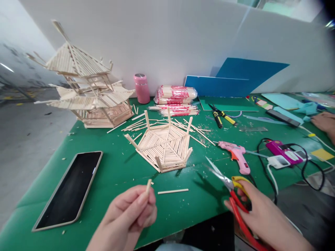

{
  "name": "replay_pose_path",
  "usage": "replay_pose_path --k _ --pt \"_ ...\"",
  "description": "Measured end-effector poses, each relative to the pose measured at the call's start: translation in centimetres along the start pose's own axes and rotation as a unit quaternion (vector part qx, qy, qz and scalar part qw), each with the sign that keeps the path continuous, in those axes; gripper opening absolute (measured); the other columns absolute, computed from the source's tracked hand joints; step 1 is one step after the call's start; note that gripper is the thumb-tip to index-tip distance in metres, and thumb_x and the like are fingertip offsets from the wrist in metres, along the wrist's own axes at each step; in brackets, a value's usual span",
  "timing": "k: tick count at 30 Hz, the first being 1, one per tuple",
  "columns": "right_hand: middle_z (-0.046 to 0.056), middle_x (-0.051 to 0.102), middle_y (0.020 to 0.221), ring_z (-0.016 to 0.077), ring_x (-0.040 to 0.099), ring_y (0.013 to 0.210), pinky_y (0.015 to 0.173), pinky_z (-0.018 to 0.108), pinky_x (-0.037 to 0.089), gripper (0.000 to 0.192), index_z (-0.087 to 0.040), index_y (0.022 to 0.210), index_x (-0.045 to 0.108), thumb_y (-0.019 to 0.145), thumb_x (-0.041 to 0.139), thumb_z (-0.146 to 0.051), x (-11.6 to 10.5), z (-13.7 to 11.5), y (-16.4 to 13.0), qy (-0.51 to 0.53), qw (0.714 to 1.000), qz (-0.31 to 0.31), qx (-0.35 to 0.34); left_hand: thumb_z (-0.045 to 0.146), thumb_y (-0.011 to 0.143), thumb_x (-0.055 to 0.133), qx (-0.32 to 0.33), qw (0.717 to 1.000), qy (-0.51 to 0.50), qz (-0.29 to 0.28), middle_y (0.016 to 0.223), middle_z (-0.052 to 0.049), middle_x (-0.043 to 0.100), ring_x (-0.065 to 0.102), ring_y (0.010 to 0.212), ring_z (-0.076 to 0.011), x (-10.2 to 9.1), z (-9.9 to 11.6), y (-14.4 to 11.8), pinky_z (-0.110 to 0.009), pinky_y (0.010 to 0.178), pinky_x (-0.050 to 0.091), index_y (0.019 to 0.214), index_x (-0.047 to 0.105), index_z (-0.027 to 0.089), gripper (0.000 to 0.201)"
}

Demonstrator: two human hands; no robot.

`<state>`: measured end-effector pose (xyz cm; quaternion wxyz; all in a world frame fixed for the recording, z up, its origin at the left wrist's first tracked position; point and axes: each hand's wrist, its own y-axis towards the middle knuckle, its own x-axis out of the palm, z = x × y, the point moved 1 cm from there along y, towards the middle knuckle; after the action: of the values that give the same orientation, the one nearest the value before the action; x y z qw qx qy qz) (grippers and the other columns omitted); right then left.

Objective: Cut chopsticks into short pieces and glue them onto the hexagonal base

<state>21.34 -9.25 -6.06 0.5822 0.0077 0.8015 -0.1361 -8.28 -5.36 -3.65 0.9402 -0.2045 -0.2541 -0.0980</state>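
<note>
Between thumb and fingers, my left hand (132,209) pinches a short wooden stick (148,186), its tip pointing up. My right hand (258,207) grips a pair of scissors (226,181) with red and yellow handles; the blades are parted and point up and left. A single loose stick (173,191) lies on the table between the two hands. Just beyond it sits a hexagonal stick base (164,144) with short posts standing at its corners. More cut sticks (201,134) are strewn behind and beside that base.
A stick pagoda model (89,90) stands at back left, near a pink bottle (141,89) and bagged sticks (176,96). A phone (70,190) lies at left. Rightward are a pink glue gun (237,155), pliers (222,116), a power strip (286,153) with cables and another person's hand (324,123).
</note>
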Motion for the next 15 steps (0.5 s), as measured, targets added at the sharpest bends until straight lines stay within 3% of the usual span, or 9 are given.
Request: replay_pose_path --k 3,6,8,11,12,13,15 --pt "0.011 0.066 0.092 0.0246 0.065 0.081 0.065 0.035 0.052 0.036 -0.015 0.104 0.053 0.078 0.047 -0.040 0.1 0.8 2.4 -0.074 0.996 0.054 -0.018 0.036 0.076 0.060 -0.014 0.994 0.101 0.032 0.051 0.004 0.037 0.029 0.048 -0.0067 0.6 -1.3 0.6 -0.020 0.046 0.026 0.070 0.062 0.013 0.024" --pt "0.016 0.065 0.098 0.0292 0.062 0.091 0.073 0.038 0.050 0.038 -0.009 0.101 0.056 0.074 0.052 -0.035 -0.4 0.8 4.6 -0.155 0.983 0.070 -0.071 0.035 0.080 0.055 0.030 0.962 0.267 0.042 0.055 0.003 0.041 0.034 0.052 -0.0084 1.3 -2.2 1.1 -0.020 0.048 0.028 0.069 0.061 0.013 0.025" --pt "0.018 0.063 0.103 0.0334 0.060 0.092 0.074 0.042 0.048 0.043 -0.008 0.104 0.056 0.072 0.056 -0.038 -1.2 0.3 5.2 -0.179 0.977 0.077 -0.083 0.031 0.083 0.050 0.086 0.920 0.380 0.039 0.057 0.002 0.046 0.039 0.054 -0.0100 1.5 -2.4 1.2 -0.020 0.050 0.031 0.071 0.061 0.014 0.023" --pt "0.011 0.065 0.100 0.0310 0.061 0.085 0.067 0.043 0.047 0.035 -0.016 0.103 0.058 0.079 0.050 -0.041 -2.4 -2.1 4.1 -0.159 0.969 0.144 -0.124 0.024 0.085 0.044 0.160 0.843 0.513 -0.002 0.064 -0.001 0.056 0.050 0.059 -0.0132 1.7 -2.6 1.0 -0.022 0.056 0.038 0.076 0.061 0.015 0.021" --pt "0.009 0.065 0.098 0.0264 0.061 0.085 0.071 0.039 0.046 0.030 -0.017 0.102 0.058 0.082 0.047 -0.037 -2.7 -3.3 3.4 -0.106 0.964 0.179 -0.167 0.022 0.086 0.042 0.172 0.820 0.545 -0.024 0.067 -0.003 0.057 0.052 0.061 -0.0139 1.8 -2.7 1.0 -0.023 0.058 0.039 0.078 0.061 0.015 0.022" --pt "0.008 0.065 0.097 0.0224 0.060 0.088 0.076 0.036 0.045 0.026 -0.017 0.101 0.058 0.085 0.045 -0.033 -2.7 -4.7 2.7 -0.047 0.958 0.176 -0.223 0.021 0.087 0.040 0.181 0.801 0.569 -0.045 0.069 -0.004 0.058 0.053 0.062 -0.0144 2.0 -2.8 0.9 -0.024 0.059 0.040 0.079 0.061 0.015 0.023" --pt "0.006 0.063 0.100 0.0181 0.056 0.093 0.081 0.032 0.042 0.025 -0.020 0.108 0.056 0.087 0.043 -0.025 -2.1 -7.4 1.6 0.021 0.932 0.105 -0.347 0.019 0.088 0.036 0.189 0.767 0.609 -0.073 0.070 -0.005 0.058 0.054 0.063 -0.0149 2.2 -2.9 0.9 -0.024 0.060 0.042 0.082 0.060 0.015 0.025"
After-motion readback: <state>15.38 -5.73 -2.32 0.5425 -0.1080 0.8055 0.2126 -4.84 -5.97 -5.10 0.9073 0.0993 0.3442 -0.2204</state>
